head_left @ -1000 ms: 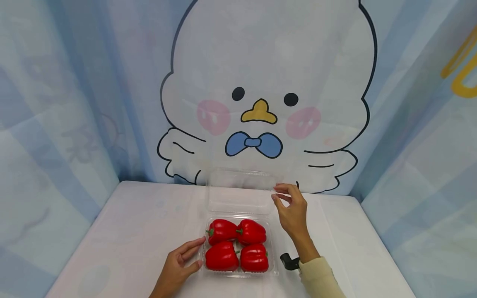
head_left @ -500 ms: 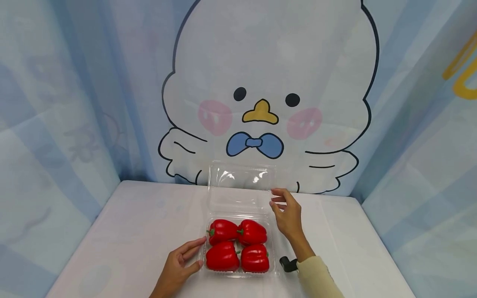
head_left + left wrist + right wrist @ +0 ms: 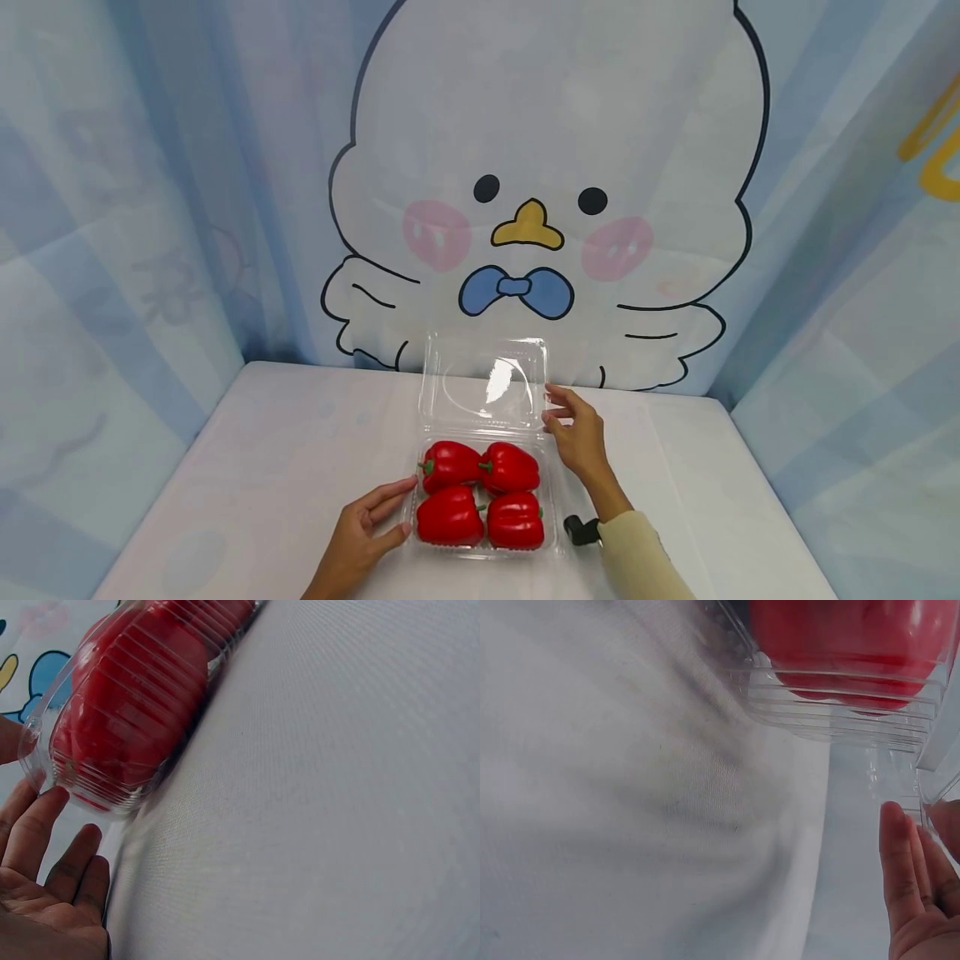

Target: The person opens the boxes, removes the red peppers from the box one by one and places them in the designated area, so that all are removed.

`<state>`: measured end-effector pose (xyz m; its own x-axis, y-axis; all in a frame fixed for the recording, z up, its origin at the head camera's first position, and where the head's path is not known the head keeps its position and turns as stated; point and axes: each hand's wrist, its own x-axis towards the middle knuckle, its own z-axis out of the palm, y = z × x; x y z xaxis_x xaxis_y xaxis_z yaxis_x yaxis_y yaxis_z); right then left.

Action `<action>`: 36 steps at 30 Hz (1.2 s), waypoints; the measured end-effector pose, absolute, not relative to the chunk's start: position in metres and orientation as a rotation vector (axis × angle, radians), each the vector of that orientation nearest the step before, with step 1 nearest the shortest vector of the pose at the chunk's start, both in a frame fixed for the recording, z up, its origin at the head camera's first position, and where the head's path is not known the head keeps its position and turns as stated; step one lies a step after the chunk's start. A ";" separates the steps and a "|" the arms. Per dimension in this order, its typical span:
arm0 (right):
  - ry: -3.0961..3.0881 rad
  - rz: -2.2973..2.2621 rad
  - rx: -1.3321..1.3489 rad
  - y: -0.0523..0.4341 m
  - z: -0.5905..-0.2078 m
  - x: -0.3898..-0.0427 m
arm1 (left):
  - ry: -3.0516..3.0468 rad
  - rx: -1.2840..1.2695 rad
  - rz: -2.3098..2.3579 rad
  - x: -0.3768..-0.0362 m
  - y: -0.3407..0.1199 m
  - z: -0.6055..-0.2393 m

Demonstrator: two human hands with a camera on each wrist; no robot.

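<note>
A clear plastic clamshell box [image 3: 553, 508] sits on the table with its lid [image 3: 465, 392] raised at the back. Several red bell peppers [image 3: 450, 517] with green stems fill its base in two rows. My left hand [image 3: 362, 529] is at the box's left side, fingers fairly straight, thumb and fingertips apart along the rim. In the left wrist view its thumb [image 3: 11, 741] overlaps the rim. The lid's right edge is pinched between thumb and fingers of my right hand [image 3: 579, 437]. In the right wrist view, that hand's fingers [image 3: 900, 855] are close under the ribbed box wall.
A white cloth covers the table [image 3: 262, 467]. Behind it hangs a curtain [image 3: 540, 108] printed with a white cartoon bird. A small black device [image 3: 581, 530] shows at my right wrist, beside a pale yellow sleeve [image 3: 645, 554].
My right hand has come slightly toward me and left, to the lid's edge. The lid's tilt has shifted, with brighter glare on it. The left hand and peppers stay put.
</note>
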<state>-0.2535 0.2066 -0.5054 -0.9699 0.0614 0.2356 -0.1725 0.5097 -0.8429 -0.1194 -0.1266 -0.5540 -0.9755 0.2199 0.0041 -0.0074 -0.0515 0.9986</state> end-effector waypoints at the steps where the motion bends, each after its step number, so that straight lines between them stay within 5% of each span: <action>1: -2.528 1.457 0.084 0.207 -0.506 -0.253 | 2.047 0.238 2.161 -0.120 -0.127 -0.554; 20: -2.671 1.300 -0.017 0.208 -0.509 -0.248 | 2.027 0.239 2.172 -0.121 -0.127 -0.557; 36: -2.629 1.233 0.219 0.189 -0.483 -0.198 | 1.877 0.239 2.238 -0.120 -0.127 -0.557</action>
